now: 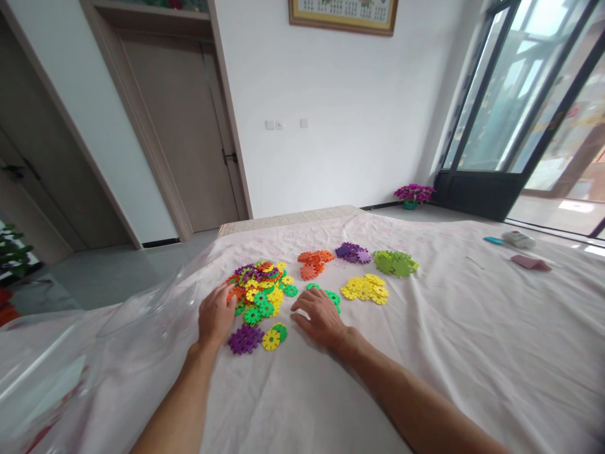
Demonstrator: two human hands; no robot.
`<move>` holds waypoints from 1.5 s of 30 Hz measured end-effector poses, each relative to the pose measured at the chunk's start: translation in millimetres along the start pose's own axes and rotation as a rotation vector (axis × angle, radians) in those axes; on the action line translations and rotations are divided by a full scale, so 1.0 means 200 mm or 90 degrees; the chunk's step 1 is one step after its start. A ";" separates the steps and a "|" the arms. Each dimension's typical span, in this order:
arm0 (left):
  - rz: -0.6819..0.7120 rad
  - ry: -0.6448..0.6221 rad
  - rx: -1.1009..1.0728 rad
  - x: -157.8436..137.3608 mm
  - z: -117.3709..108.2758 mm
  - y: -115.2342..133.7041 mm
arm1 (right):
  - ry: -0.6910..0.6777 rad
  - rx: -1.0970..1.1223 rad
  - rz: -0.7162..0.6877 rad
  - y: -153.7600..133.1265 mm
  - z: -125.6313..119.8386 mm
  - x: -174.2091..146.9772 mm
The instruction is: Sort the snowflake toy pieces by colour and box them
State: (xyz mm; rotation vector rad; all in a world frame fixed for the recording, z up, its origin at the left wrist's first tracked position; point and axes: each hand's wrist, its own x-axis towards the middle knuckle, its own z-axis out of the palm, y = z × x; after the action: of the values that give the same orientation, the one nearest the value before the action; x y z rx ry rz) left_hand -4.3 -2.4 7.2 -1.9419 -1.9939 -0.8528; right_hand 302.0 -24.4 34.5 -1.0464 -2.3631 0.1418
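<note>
My left hand (216, 317) rests against the left side of a mixed pile of plastic snowflake discs (259, 293) in yellow, green, orange and purple. Its thumb is apart from the fingers, and the fingertips touch the pile's edge. My right hand (321, 318) lies palm down with loosely bent, parted fingers, partly covering some green discs (334, 299); nothing shows in its grasp. Nearer to me are purple discs (246, 338) and a yellow disc (271, 340) overlapping a green one. Sorted groups lie beyond: orange (314, 262), purple (352, 252), lime green (396, 262) and yellow (365, 288).
A pale cloth (425, 353) with wrinkles covers the table. Clear plastic containers (118, 334) stand at the left. On the right lie a pink piece (531, 262), a white packet (518, 239) and a blue item (494, 241).
</note>
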 end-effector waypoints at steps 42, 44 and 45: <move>0.003 -0.081 0.080 -0.05 0.09 -0.06 | 0.109 -0.177 0.447 0.53 -0.19 -0.08; 0.004 -0.083 0.076 -0.05 0.09 -0.06 | 0.069 -0.173 0.410 0.54 -0.17 -0.09; 0.003 -0.082 0.074 -0.05 0.09 -0.06 | 0.055 -0.171 0.402 0.55 -0.16 -0.10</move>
State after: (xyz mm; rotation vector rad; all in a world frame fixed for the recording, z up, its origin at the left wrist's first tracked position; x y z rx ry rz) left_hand -11.4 -1.2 -15.3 -1.9803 -2.0597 -0.6092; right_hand 401.2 33.6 20.6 -1.8624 -1.9335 0.0058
